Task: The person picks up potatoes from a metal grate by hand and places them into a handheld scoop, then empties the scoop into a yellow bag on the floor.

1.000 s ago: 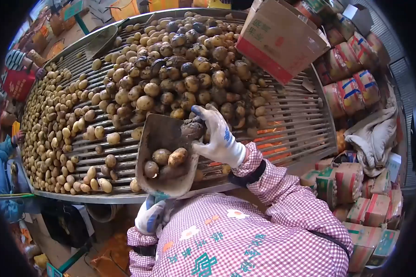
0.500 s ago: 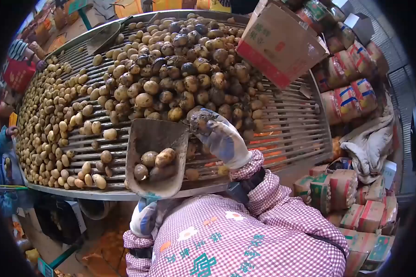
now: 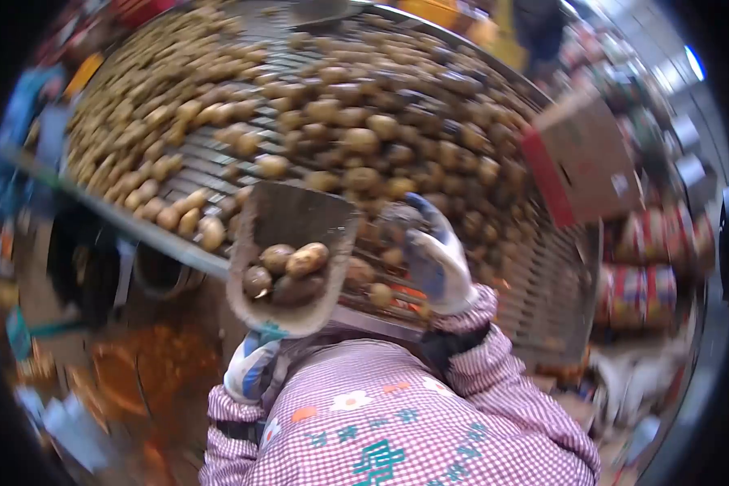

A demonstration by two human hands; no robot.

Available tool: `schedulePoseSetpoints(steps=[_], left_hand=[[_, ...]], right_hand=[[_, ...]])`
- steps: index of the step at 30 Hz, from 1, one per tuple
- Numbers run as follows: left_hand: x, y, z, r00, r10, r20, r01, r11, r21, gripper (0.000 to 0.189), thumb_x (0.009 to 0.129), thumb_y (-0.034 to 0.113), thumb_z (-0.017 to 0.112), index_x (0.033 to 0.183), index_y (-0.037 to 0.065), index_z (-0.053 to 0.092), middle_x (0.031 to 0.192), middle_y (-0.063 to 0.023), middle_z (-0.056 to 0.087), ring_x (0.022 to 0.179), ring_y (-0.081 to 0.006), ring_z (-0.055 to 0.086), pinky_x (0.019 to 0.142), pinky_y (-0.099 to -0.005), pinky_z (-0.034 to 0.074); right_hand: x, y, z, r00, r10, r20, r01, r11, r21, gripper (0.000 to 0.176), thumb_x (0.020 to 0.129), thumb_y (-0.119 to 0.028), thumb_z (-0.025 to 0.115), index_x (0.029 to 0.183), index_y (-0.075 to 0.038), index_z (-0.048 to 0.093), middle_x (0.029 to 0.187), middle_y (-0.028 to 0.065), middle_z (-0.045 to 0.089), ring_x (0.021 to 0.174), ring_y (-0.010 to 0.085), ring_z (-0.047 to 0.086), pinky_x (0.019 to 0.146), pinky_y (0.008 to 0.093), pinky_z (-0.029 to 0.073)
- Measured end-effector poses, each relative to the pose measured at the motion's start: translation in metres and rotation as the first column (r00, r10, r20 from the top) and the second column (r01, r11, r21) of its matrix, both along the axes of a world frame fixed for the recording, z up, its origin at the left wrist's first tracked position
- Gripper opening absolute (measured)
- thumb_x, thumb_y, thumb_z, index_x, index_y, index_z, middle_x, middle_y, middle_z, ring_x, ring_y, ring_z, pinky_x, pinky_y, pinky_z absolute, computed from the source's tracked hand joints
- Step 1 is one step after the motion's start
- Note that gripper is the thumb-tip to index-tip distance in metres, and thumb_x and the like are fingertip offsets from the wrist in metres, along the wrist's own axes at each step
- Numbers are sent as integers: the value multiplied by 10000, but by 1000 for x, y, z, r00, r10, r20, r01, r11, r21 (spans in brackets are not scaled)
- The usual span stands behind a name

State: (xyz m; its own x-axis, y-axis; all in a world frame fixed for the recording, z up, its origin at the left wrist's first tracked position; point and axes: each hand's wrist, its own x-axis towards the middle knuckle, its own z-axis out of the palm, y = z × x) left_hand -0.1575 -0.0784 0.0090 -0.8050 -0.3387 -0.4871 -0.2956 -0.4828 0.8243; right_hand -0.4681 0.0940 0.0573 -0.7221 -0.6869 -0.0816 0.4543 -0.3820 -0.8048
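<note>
My left hand (image 3: pixel 252 366), in a white and blue work glove, is closed round the short green handle of a scoop (image 3: pixel 304 212). Several potatoes (image 3: pixel 306 260) lie inside the scoop, which juts over the near edge of a slatted table (image 3: pixel 206 166). To the right of the scoop, my gloved right hand (image 3: pixel 439 263) has its thumb and fingers about a dark, dirty potato (image 3: pixel 398 219). This potato is blurred, and the heap of muddy potatoes (image 3: pixel 364 142) lies just beyond it.
A cardboard box (image 3: pixel 587 158) rests at the table's right side, with packed bags (image 3: pixel 638 287) behind it. Smaller, cleaner potatoes (image 3: pixel 150 105) cover the left part of the slats. A metal rim (image 3: pixel 166 239) runs along the near edge. Blue clothing (image 3: pixel 28 113) shows at far left.
The view has swung, so the table appears turned and blurred. The scoop stays in my left hand with its potatoes. My right hand sits slightly farther right of the scoop, still with the dark potato.
</note>
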Motion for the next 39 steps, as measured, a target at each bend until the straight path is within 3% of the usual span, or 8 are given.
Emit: schedulePoseSetpoints(steps=[2, 7, 14, 20, 22, 26, 33, 39], left_hand=[[13, -9, -37, 999, 46, -3, -46, 995, -89, 427, 1021, 275, 578, 1332, -14, 528, 708, -39, 597, 586, -129, 546, 537, -261, 397], [37, -31, -99, 951, 289, -108, -247, 924, 293, 494, 995, 274, 631, 1343, -52, 501, 790, -77, 630, 613, -160, 580, 560, -277, 442], [112, -8, -142, 775, 628, -67, -592, 759, 271, 446, 1003, 247, 612, 1335, -34, 512, 724, -86, 628, 550, -169, 567, 502, -282, 417], [170, 37, -187, 590, 805, -55, -796, 592, 130, 328, 1037, 267, 548, 1245, 14, 544, 669, -69, 611, 536, -143, 544, 502, -262, 400], [167, 38, -216, 494, 867, -73, -844, 498, 199, 304, 1045, 276, 537, 1218, 25, 548, 646, -60, 586, 529, -135, 528, 500, -257, 387], [183, 51, -209, 428, 900, -85, -880, 436, 185, 286, 1058, 297, 516, 1161, 33, 557, 691, -55, 590, 552, -129, 521, 509, -260, 388], [201, 46, -240, 238, 960, -149, -914, 273, 300, 442, 1041, 288, 543, 1385, 10, 513, 919, -61, 695, 569, -86, 488, 507, -215, 382], [225, 31, -265, 41, 973, -227, -938, 116, 327, 435, 1036, 272, 561, 1370, -1, 507, 1289, -170, 683, 622, -111, 568, 507, -236, 433]], right_hand=[[7, -20, -20, 999, 45, -16, -43, 996, 81, 737, 907, -92, 696, 1531, 59, 335, 1339, 182, 608, 1237, 246, 604, 1114, 369, 439], [30, -79, -56, 960, 264, -96, -239, 947, 213, 838, 862, -131, 755, 1543, 58, 305, 1374, 187, 583, 1257, 267, 598, 1128, 398, 441], [80, -182, -81, 720, 677, -156, -587, 713, 383, 856, 853, -53, 752, 1561, 43, 282, 1390, 149, 551, 1278, 220, 563, 1099, 356, 446], [150, -311, -102, 543, 647, -535, -581, 750, 317, 676, 863, -61, 703, 1482, 10, 440, 1264, 87, 636, 1108, 188, 621, 993, 334, 499], [164, -350, -108, 114, 353, -929, -334, 894, 298, 646, 881, -161, 738, 1441, 30, 482, 1341, 195, 596, 1203, 279, 600, 1040, 376, 477], [178, -376, -124, 149, 389, -909, -425, 855, 296, 637, 935, -231, 727, 1434, 69, 469, 1391, 261, 559, 1294, 344, 561, 1076, 399, 447], [97, -299, -172, -626, 237, -743, 71, 966, 248, 710, 830, -174, 735, 1450, 44, 468, 1481, 295, 461, 1370, 478, 434, 1186, 572, 298], [53, -256, -210, -703, 452, -548, 320, 890, 324, 908, 816, -323, 762, 1522, 74, 350, 1549, 285, 382, 1458, 472, 326, 1239, 604, 205]])
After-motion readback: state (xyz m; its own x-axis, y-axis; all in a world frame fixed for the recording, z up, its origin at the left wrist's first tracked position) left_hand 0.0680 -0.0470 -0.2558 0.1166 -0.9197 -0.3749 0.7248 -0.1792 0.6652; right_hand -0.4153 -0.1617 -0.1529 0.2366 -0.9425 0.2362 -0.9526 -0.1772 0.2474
